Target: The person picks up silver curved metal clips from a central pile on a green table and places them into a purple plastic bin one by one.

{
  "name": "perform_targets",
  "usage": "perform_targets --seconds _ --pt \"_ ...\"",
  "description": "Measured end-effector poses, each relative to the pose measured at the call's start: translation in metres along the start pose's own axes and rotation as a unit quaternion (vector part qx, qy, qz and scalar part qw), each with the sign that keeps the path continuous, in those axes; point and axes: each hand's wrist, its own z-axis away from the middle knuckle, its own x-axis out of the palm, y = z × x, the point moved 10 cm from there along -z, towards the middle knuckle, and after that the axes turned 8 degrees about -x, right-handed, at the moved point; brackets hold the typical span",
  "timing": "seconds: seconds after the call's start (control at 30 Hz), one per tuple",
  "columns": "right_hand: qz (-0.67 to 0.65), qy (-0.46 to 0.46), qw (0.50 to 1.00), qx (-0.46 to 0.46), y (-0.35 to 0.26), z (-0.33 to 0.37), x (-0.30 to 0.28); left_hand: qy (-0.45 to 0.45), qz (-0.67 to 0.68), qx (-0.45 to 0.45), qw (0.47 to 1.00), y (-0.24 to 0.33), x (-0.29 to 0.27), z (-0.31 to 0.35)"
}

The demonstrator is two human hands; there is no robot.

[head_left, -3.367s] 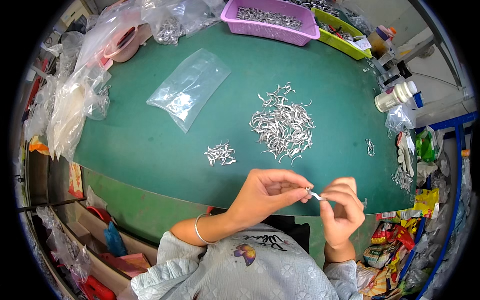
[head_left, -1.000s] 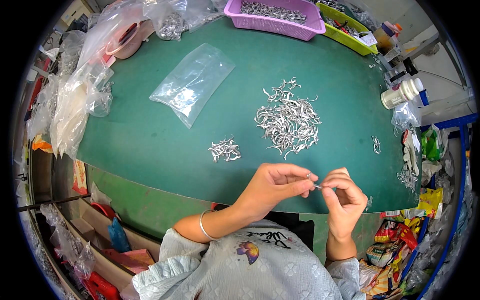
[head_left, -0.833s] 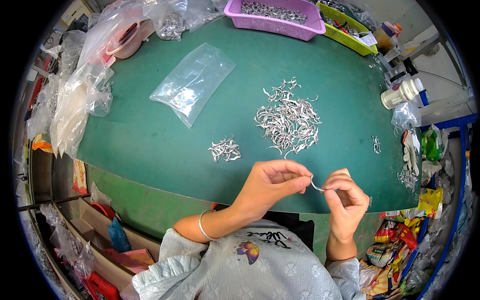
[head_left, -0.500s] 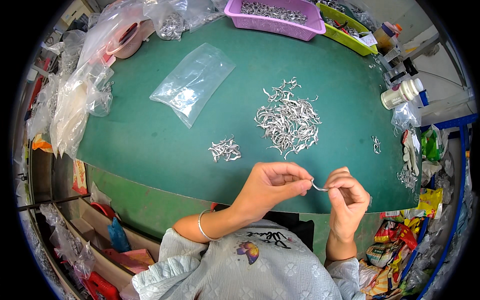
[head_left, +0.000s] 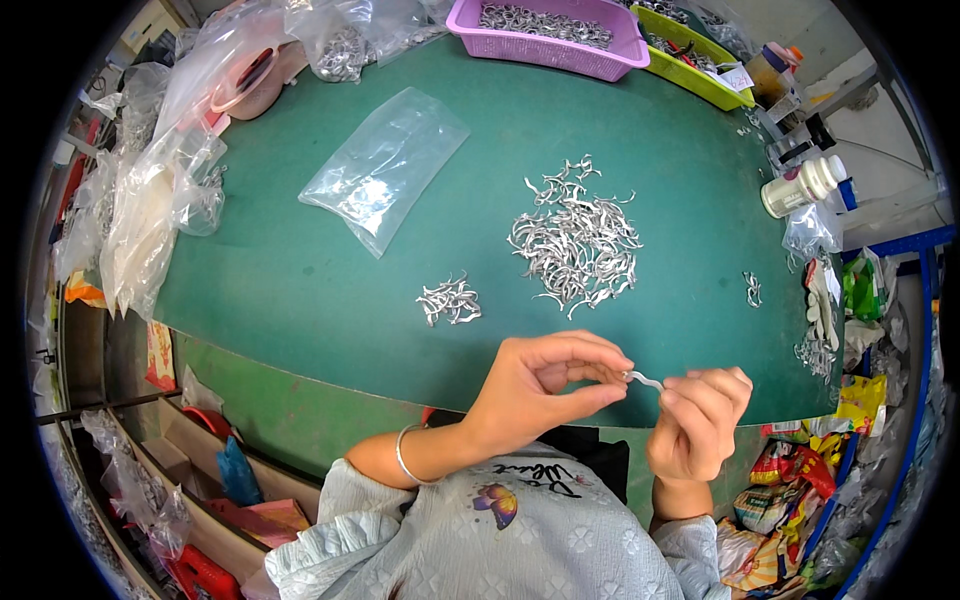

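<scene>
A small wavy silver metal piece (head_left: pixel 646 380) is held level between my two hands, over the near edge of the table. The fingertips of my left hand (head_left: pixel 545 385) are around its left end, with the thumb below. My right hand (head_left: pixel 697 425) pinches the other end, its fingers curled. Just beyond my hands lies a large loose pile of similar curved metal pieces (head_left: pixel 580 250). A smaller heap of metal pieces (head_left: pixel 449 299) sits to its left. A few more metal pieces (head_left: pixel 752 289) lie near the right side.
On the green table (head_left: pixel 300 270) lies a flat clear plastic bag (head_left: pixel 385 170). A purple basket (head_left: pixel 550 45) and a yellow-green basket (head_left: pixel 700 85) of metal parts stand at the back. A white bottle (head_left: pixel 803 187) is at the right edge; plastic bags (head_left: pixel 150 220) crowd the left.
The metal piece has turned, so its wavy side now shows. My right hand has rolled over and shifted slightly right, its fingers curling more. The piles have stayed put.
</scene>
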Motion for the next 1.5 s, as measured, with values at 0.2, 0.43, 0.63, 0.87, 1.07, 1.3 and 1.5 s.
perform_targets --seconds 0.2,0.43,0.63,0.87,1.07,1.3,1.5 --pt "0.008 -0.022 0.998 -0.061 -0.012 0.004 0.000 -0.002 0.000 0.002 1.000 0.003 -0.002 0.003" --pt "0.018 -0.047 0.993 -0.105 -0.025 0.005 0.001 -0.016 -0.029 0.022 0.999 0.006 0.003 0.002" --pt "0.000 -0.059 0.993 -0.102 -0.025 0.003 0.002 -0.002 -0.045 0.033 0.998 0.007 0.001 0.004" --pt "-0.357 -0.035 0.895 0.265 0.049 0.028 0.055 0.093 -0.140 -0.069 0.983 -0.012 -0.028 0.007" --pt "-0.211 -0.134 0.903 0.350 0.116 0.055 0.102 0.253 -0.450 0.061 0.854 0.032 -0.093 0.020" --pt "0.006 -0.177 0.970 0.164 0.124 0.025 0.134 0.358 -0.630 0.077 0.685 0.045 -0.122 0.041" --pt "0.012 -0.120 0.982 0.145 0.113 0.018 0.106 0.372 -0.640 0.118 0.662 0.059 -0.111 0.046"
